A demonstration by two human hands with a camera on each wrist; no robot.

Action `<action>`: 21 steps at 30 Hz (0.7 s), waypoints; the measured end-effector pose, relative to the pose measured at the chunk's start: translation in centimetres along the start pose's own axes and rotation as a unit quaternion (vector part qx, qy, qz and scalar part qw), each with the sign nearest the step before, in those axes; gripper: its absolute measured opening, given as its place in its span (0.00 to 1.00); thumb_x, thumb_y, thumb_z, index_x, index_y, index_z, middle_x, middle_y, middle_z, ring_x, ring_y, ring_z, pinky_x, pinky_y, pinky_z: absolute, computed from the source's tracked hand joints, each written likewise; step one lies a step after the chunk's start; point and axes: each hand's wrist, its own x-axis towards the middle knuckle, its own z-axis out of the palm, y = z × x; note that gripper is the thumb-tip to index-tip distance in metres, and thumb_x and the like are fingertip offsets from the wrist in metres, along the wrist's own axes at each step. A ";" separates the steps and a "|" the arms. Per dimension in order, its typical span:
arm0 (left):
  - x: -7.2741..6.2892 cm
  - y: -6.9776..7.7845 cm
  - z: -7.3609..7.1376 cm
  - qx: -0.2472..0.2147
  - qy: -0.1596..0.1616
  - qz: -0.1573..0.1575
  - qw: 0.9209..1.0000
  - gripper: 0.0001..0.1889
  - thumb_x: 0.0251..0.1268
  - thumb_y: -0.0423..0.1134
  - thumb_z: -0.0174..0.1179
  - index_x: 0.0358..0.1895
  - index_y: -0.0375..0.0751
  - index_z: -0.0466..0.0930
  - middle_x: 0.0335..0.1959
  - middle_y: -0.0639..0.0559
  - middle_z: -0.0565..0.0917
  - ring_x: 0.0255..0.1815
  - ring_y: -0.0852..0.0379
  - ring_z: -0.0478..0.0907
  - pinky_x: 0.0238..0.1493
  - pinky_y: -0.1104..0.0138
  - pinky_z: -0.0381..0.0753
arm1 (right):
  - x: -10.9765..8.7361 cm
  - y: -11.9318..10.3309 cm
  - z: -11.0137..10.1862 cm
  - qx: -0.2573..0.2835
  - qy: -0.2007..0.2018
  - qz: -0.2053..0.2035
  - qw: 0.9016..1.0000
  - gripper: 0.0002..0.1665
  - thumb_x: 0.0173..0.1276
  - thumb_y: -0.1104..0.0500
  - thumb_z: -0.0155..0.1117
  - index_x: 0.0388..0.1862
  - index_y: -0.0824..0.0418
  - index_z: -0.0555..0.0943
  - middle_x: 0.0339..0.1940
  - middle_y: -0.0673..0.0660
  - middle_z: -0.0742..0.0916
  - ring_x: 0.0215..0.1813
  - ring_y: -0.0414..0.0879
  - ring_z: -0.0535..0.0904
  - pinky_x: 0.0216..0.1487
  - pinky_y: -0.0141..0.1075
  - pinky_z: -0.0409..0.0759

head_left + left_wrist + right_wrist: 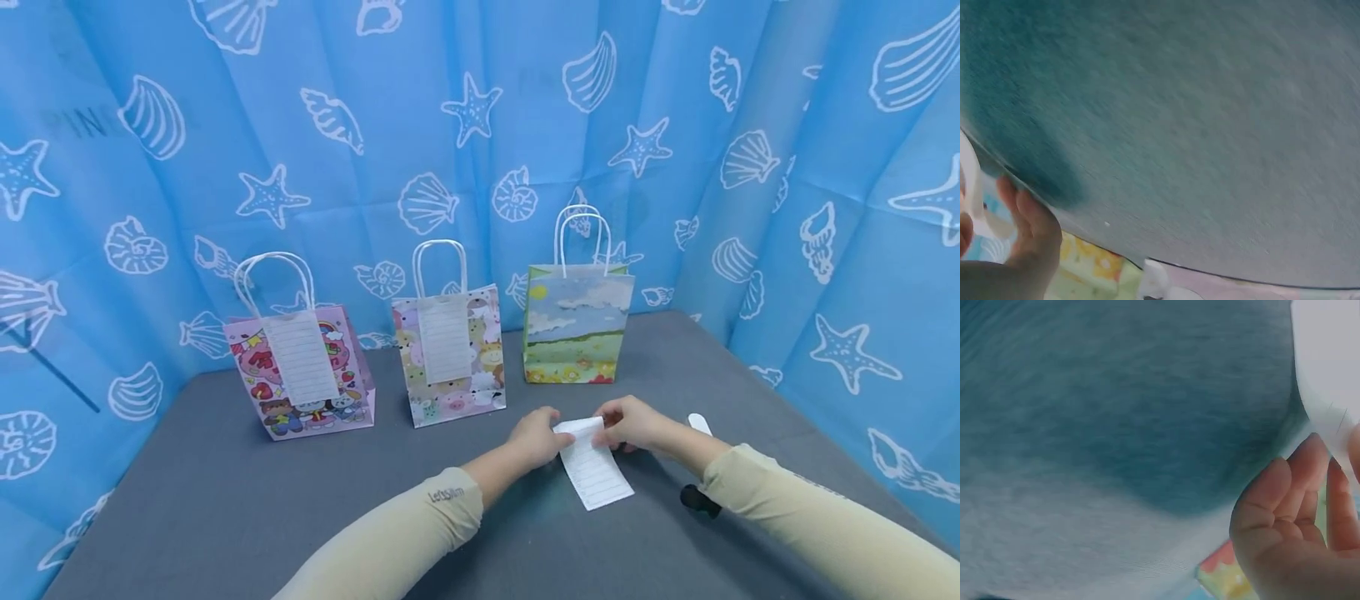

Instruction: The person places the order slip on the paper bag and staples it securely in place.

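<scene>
A white slip of paper with printed lines (596, 473) is held up, tilted, over the grey tabletop. Its upper left corner is pinched by my left hand (537, 438), thumb on the near face. On the other side my right hand (634, 423) pinches the upper right corner between thumb and fingers. The right wrist view shows part of the white paper (1329, 356) beside the right fingers (1263, 487). Only the edge of the paper (969, 175) appears next to the left fingers (1035, 219) in the left wrist view.
Behind the hands stand a pink cartoon gift bag (258, 392) and an animal-print bag (487, 358), each with a lined slip on its front, plus a green landscape bag (577, 325). A white object (699, 423) and a black one (699, 500) are partly hidden by the right forearm.
</scene>
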 end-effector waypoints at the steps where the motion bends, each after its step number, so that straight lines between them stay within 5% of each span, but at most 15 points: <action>1: -0.1 0.1 0.1 -0.021 0.016 -0.003 1.000 0.20 0.65 0.41 0.65 0.57 0.37 0.77 0.44 0.46 0.81 0.43 0.53 0.78 0.46 0.60 0.77 | -0.1 -0.2 -0.1 0.007 0.001 -0.003 1.000 0.13 0.63 0.64 0.69 0.45 0.69 0.82 0.25 0.53 0.79 0.29 0.47 0.74 0.29 0.39 0.73; 8: 0.4 0.7 0.1 -0.201 0.090 0.014 0.975 0.18 0.60 0.26 0.65 0.54 0.32 0.78 0.28 0.48 0.78 0.26 0.58 0.75 0.27 0.68 0.77 | -0.4 -1.4 -1.4 0.044 0.012 -0.011 0.999 0.18 0.66 0.62 0.66 0.51 0.72 0.78 0.33 0.55 0.83 0.33 0.49 0.77 0.33 0.43 0.75; 14: 0.8 1.6 -1.0 -0.181 0.113 0.054 0.975 0.22 0.59 0.26 0.66 0.58 0.34 0.75 0.27 0.49 0.80 0.26 0.60 0.74 0.26 0.69 0.74 | -0.6 -2.9 -3.2 0.083 0.008 -0.024 0.996 0.30 0.72 0.56 0.61 0.64 0.74 0.67 0.41 0.56 0.84 0.37 0.52 0.80 0.37 0.45 0.77; 21: 1.3 2.6 -2.3 -0.141 0.128 0.071 0.979 0.29 0.61 0.30 0.66 0.65 0.39 0.70 0.28 0.52 0.80 0.28 0.58 0.75 0.27 0.66 0.73 | -0.5 -4.7 -4.7 0.111 0.051 -0.041 0.992 0.28 0.75 0.57 0.57 0.65 0.74 0.66 0.38 0.52 0.85 0.38 0.48 0.80 0.35 0.40 0.76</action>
